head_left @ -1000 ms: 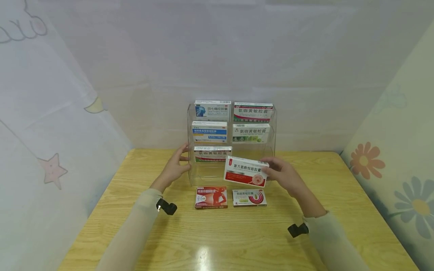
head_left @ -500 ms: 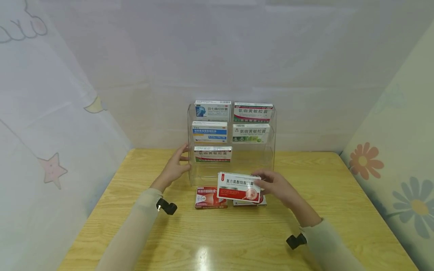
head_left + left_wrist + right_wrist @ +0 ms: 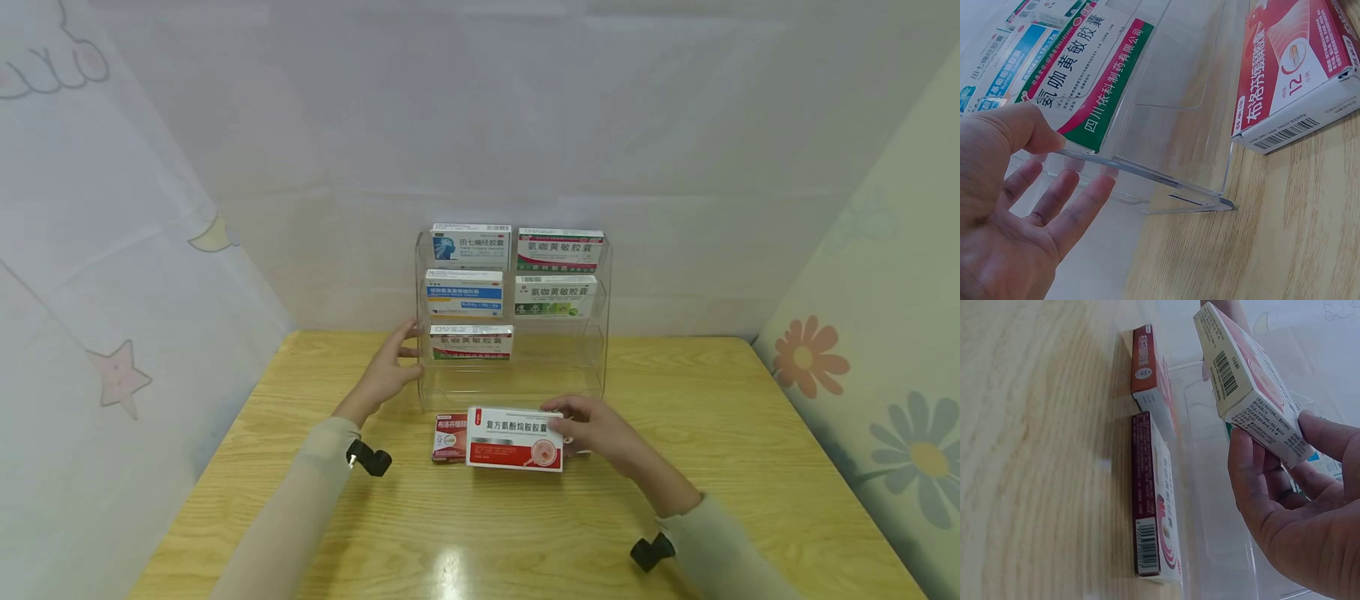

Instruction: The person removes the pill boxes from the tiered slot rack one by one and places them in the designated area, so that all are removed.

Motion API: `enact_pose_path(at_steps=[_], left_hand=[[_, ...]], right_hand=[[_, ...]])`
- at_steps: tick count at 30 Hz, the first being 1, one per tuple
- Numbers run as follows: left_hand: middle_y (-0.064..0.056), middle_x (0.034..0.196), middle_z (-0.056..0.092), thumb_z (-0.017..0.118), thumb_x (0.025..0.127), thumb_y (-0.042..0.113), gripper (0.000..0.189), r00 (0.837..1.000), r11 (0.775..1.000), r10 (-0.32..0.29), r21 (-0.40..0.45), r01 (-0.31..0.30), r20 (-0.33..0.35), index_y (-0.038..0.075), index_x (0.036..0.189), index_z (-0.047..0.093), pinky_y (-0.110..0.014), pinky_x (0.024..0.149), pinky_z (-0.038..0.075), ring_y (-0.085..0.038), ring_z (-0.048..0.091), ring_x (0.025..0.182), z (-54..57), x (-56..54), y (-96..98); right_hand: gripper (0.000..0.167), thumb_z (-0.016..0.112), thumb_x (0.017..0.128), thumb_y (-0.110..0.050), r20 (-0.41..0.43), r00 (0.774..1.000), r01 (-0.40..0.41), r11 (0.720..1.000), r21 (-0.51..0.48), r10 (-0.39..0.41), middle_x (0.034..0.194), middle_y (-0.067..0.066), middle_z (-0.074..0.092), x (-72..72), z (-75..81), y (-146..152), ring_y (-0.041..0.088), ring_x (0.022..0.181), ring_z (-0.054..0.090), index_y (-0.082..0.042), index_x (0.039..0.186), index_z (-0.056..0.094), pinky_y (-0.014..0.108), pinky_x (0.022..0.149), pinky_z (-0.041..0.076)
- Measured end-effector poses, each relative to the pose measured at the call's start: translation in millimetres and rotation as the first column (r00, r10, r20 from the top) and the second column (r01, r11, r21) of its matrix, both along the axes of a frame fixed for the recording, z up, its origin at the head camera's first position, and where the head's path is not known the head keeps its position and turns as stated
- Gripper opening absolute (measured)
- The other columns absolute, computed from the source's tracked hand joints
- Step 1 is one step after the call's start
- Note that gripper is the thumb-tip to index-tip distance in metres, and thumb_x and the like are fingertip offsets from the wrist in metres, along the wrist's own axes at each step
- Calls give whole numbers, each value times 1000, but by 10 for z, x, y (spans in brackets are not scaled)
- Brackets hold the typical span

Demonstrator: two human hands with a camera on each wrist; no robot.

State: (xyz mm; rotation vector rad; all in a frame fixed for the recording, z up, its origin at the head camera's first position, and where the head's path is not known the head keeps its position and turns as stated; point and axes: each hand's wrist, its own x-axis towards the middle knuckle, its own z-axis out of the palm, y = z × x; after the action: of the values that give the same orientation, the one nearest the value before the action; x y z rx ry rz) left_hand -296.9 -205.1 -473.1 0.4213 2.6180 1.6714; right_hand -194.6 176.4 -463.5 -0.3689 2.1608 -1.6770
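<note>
pale cloth (image 3: 480,125) hangs behind a wood-grain table (image 3: 360,533). on the head cam i've got my left hand (image 3: 381,375) pinching the left edge of a see-through rack (image 3: 555,354) with five boxes (image 3: 472,293) slotted in, and my right hand (image 3: 603,433) gripping a white-red box (image 3: 513,437) out in front of it, partly covering a red box (image 3: 448,437). left wrist cam: thumb on one side of that edge, fingertips on the other, red box near the rack. right wrist cam: white-red box pinched between thumb and curled fingers, up off the table; a swirl box (image 3: 1150,494) lies just beside the red box.
</note>
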Motion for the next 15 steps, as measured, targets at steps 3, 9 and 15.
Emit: enact_pose_path(at_steps=[3, 9, 15], left_hand=[[-8, 160, 35, 66, 87, -2, 95, 1000, 1000, -4, 0, 4, 8, 26, 163, 18, -49, 90, 54, -37, 48, 131, -4, -8, -6], [-13, 161, 32, 64, 88, -4, 93, 999, 1000, -18, 0, 18, 40, 20, 164, 15, -46, 89, 53, -41, 46, 133, 85, 36, 8], [-18, 160, 32, 63, 87, -5, 92, 999, 999, -34, -5, 35, 42, 13, 163, 15, -41, 87, 54, -43, 46, 131, 326, 217, 62]], right_hand=[[41, 69, 97, -24, 5, 1000, -14, 1000, -5, 14, 123, 19, 63, 22, -45, -34, 24, 96, 66, -2, 131, 63, 47, 83, 59], [41, 68, 97, -24, 56, 998, -38, 999, -36, 40, 121, 19, 63, 58, -120, -103, 25, 94, 67, -2, 132, 61, 50, 82, 59], [40, 67, 98, -22, 90, 995, -47, 997, -54, 51, 118, 17, 66, 79, -152, -172, 24, 92, 69, -1, 130, 61, 38, 75, 60]])
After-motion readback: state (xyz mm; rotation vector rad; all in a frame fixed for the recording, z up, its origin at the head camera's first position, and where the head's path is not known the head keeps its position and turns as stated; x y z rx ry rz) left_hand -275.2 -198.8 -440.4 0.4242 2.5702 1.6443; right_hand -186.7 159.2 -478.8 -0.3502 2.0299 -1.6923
